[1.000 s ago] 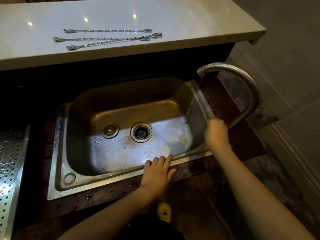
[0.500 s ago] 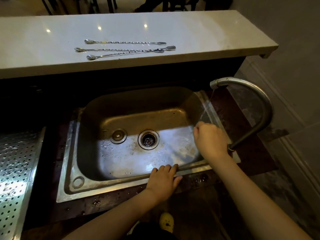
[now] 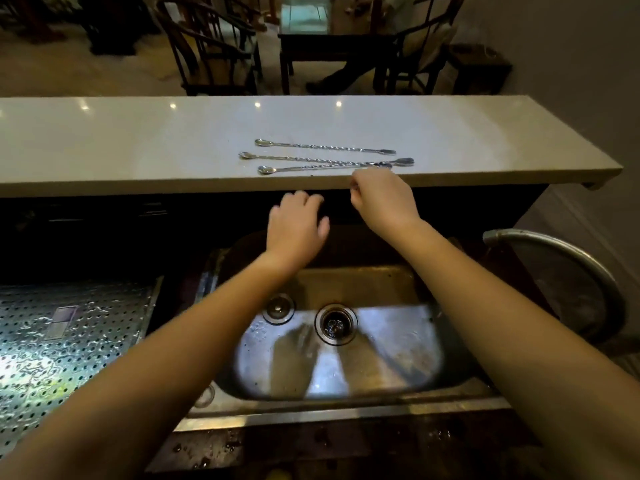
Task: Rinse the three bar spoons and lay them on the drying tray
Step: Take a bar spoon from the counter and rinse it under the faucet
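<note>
On the counter [image 3: 138,143] lie three twisted bar spoons [image 3: 325,147]; left hand [image 3: 296,230] relaxed, right hand [image 3: 382,200] clenched empty.

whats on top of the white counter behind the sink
Three bar spoons lie side by side on the counter. The right hand hides a bit of its front edge below them.

The left forearm [image 3: 194,327] and right forearm [image 3: 485,292] are bare, uncovered from the wrist just behind each grip back to the picture's lower edge. Both are slim and smooth. The left grip [image 3: 298,226] is bare and blurred, its fingers [image 3: 304,199] smeared. The right grip [image 3: 381,199], also bare, is sharper, with rounded knuckles.
</note>
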{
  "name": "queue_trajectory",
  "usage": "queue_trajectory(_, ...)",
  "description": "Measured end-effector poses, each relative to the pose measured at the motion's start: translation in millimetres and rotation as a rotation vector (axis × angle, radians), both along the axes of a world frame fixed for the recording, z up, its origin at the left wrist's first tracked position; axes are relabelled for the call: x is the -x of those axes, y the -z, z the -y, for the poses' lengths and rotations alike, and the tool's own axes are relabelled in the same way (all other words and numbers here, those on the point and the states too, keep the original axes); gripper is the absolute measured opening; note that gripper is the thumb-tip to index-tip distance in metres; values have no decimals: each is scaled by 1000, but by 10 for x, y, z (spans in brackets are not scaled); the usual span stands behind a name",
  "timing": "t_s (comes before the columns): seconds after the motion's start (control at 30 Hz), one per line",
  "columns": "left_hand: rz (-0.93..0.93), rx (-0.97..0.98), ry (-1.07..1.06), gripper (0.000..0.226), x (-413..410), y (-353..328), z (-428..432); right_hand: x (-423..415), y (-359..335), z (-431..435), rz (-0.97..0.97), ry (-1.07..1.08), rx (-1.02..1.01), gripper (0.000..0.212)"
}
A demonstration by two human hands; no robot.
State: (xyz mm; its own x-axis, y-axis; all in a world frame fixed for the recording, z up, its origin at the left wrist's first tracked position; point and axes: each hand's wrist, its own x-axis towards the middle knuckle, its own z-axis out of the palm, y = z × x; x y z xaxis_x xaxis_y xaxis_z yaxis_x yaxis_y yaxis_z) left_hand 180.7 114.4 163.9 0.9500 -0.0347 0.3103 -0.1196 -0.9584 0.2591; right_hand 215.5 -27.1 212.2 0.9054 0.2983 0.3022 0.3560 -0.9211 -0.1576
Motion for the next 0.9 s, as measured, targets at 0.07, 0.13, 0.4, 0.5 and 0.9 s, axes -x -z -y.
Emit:
queue_trajectory(0.07,67,18,-33,35,-192,-200,-110,-149,-59,-120,20,-16,33,20)
queue_trajectory(0.13,114,53,-54,29,-358,-326,-189,-275,-89,-225,44,-39,87,20)
queue_trajectory(0.4,72,24,-24,24,-709,-436,-340,-551,-171,-479,76,-86,208,26)
queue_trajectory(0.5,62,-60,0,20,-749,-475,-367,-573,-226,-512,64,-142,305,23)
queue_trajectory(0.9,47,-75,109,21,-639,-524,-366,-520,-279,-467,4,-209,359,18)
